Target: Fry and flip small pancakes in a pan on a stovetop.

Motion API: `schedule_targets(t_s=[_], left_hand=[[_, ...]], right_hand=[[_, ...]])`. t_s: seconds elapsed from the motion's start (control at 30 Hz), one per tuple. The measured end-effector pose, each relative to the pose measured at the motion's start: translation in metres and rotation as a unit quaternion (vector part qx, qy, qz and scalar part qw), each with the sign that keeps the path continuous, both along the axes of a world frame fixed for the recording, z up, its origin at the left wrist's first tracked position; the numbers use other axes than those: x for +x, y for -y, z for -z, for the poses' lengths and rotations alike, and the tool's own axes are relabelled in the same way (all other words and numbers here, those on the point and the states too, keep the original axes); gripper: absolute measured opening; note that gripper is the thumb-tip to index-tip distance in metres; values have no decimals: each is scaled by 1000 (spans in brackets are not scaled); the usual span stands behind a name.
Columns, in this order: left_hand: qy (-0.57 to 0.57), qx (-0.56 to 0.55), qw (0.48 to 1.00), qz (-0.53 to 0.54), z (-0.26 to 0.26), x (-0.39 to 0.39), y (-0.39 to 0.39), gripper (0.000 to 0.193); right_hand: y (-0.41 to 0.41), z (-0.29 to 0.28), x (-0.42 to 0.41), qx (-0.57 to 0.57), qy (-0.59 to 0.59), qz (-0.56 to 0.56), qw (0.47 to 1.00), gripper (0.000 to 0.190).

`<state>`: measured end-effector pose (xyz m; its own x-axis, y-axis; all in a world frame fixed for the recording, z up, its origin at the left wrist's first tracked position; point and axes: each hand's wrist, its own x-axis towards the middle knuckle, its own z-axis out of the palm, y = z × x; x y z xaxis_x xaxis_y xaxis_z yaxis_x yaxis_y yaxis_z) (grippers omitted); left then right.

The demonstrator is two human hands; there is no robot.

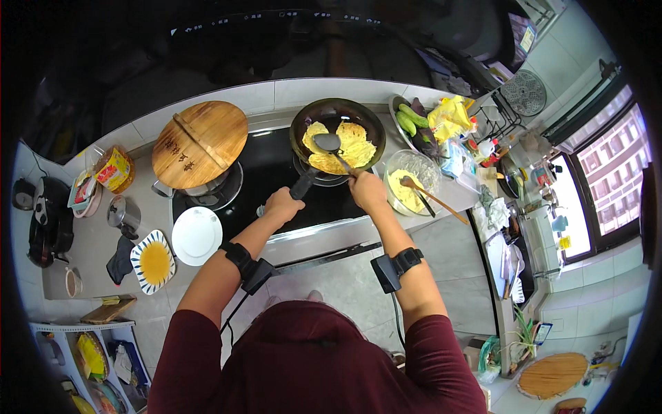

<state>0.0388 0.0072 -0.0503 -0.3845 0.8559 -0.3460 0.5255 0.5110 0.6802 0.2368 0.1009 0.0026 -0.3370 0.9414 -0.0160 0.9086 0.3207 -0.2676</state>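
Note:
My left hand (283, 206) grips the black handle (301, 185) of a dark wok (337, 107), which sits on the right burner of a black glass cooktop (269, 160). Several yellow pancakes (358, 150), browned in places, lie inside the wok, close together or overlapping. A metal spatula (327, 142) rests over them, its blade near the middle. Its wooden handle is in my right hand (368, 191), just beyond the wok's near right rim. Right of that hand stands a clear bowl (430, 164) of pale yellow batter (402, 192), with a wooden-handled utensil (439, 201) leaning in it.
On the left burner, a pot carries a round wooden lid (200, 145). A white plate (197, 236) and a patterned dish of brown-yellow liquid (155, 261) stand at left. Behind the bowl are green vegetables (411, 119) and a yellow bag (450, 119). A dark range hood (289, 46) overhangs the cooktop.

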Motion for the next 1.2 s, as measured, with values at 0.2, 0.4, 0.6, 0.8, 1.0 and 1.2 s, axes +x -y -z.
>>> schedule_targets(t_s=[0.2,0.4,0.6,0.8,1.0,1.2], left_hand=[[-57,-28,998,10,-26,-10,4,39],[-85,-43,995,30,-29,-19,1,39],[-111,-54,992,33,-30,-20,1,40],[-131,-49,990,33,-32,-20,2,40],[-156,-44,986,37,-35,-19,2,39],[-173,-26,983,48,-34,-26,5,41]], right_hand=[[-10,-17,17,39,94,10,995,26],[-36,17,17,37,148,-19,988,27],[-44,10,1,20,151,-20,988,27],[-48,-1,8,38,105,17,994,28],[-47,15,3,20,158,-5,987,29],[-54,29,1,5,162,-14,987,30]])
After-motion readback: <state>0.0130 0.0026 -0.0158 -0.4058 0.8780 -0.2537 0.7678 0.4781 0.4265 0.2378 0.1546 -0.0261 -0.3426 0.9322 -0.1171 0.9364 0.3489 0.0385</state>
